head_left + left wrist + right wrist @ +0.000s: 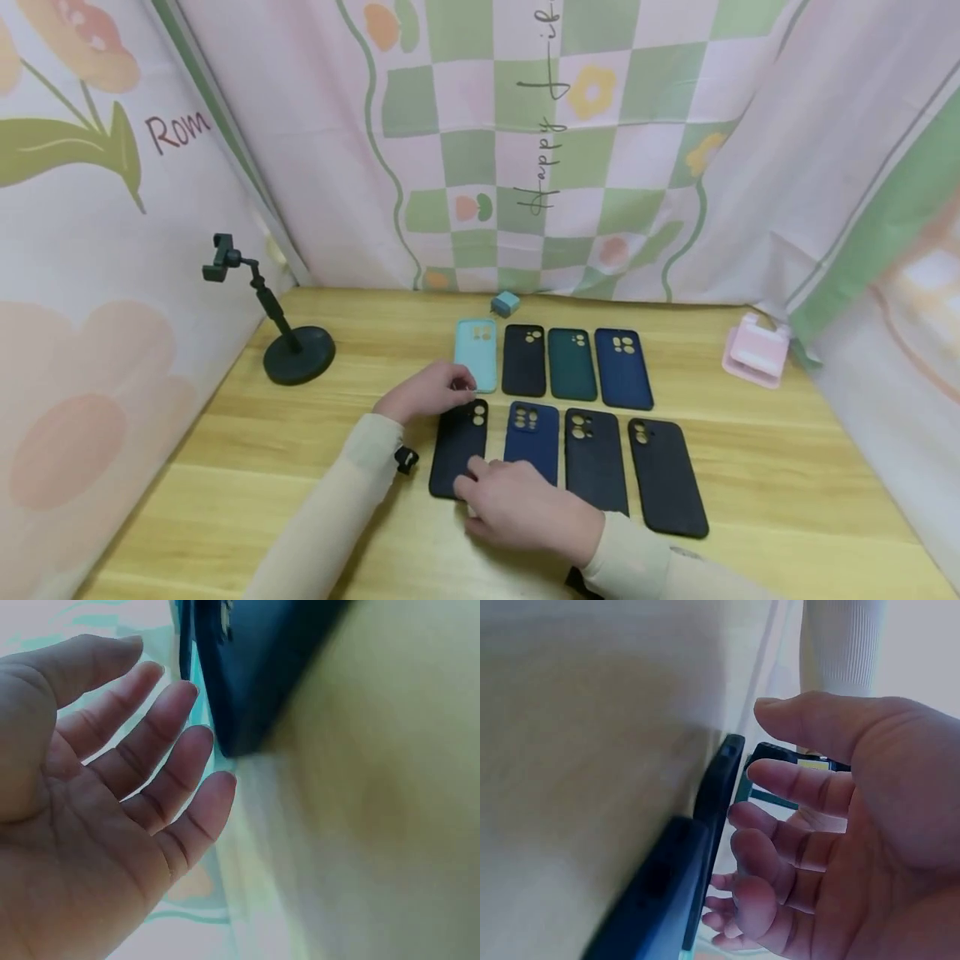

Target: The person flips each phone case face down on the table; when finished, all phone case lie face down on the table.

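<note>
My left hand (427,390) is hovering at the top end of the near-row dark case (459,448), its fingers (176,742) lying straight and relaxed and holding nothing. Only the left wrist view shows that open palm; from the head camera I am seeing just the back of the hand, and whether the fingertips are touching the case I cannot tell. My right hand (525,508) is resting at the case's bottom end, fingers (795,787) loosely bent beside its edge. The right wrist view is showing them close to the case's rim but not wrapped round it; the head view is hiding them under the hand.

The dark case is lying flat as the leftmost of the near row, toward the middle of the desk (225,467). To its right I am seeing a blue case (532,437), partly covered by my right hand, then two black cases (596,458) and (667,475). The far row is holding a light teal case (477,354), a black one (524,360), a dark green one (572,363) and a navy one (623,367), visible only in the head view.

A small blue-grey block (506,302) is sitting at the desk's far edge. A black phone stand (288,342) is standing near the far left corner, a pink holder (756,354) near the right edge.
</note>
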`<state>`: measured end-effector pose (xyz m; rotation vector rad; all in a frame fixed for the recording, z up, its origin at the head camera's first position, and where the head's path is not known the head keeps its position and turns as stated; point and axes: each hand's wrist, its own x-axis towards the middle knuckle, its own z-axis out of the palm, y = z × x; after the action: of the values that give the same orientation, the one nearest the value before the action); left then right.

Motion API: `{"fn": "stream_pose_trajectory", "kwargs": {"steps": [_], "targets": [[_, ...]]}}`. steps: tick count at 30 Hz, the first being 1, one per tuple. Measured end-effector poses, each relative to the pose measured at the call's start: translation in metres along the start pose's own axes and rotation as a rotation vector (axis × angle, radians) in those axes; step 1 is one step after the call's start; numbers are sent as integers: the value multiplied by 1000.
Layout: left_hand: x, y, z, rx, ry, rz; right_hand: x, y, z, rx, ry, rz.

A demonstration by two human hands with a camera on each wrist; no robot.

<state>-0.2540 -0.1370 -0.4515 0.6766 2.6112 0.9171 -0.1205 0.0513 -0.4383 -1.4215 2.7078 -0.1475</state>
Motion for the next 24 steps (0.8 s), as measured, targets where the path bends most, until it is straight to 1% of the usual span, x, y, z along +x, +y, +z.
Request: {"fn": "stream_pose_trajectory", "kwargs": {"steps": [3, 6, 9, 13, 16, 18, 20, 24], "targets": [[-4, -5, 1, -9, 6, -17, 7, -4, 6, -15, -16, -6], [-5, -7, 4, -19, 8, -18, 14, -7, 12, -28, -41, -6], [-6, -8, 6, -10, -12, -25, 20, -11, 14, -26, -71, -20], [-5, -5, 9, 13, -50, -17, 22, -12, 10, 28, -127, -28], [-7, 0, 6, 8, -45, 0, 21, -11, 6, 105, -149, -22], [-9, 3, 3, -22, -31, 8, 20, -9, 4, 139, -134, -32], [-9, 5, -1, -75, -15, 8, 18, -7, 2, 150, -99, -59], [-11, 7, -6, -214, -2, -2, 14, -4, -2, 121, -20, -115]]}}
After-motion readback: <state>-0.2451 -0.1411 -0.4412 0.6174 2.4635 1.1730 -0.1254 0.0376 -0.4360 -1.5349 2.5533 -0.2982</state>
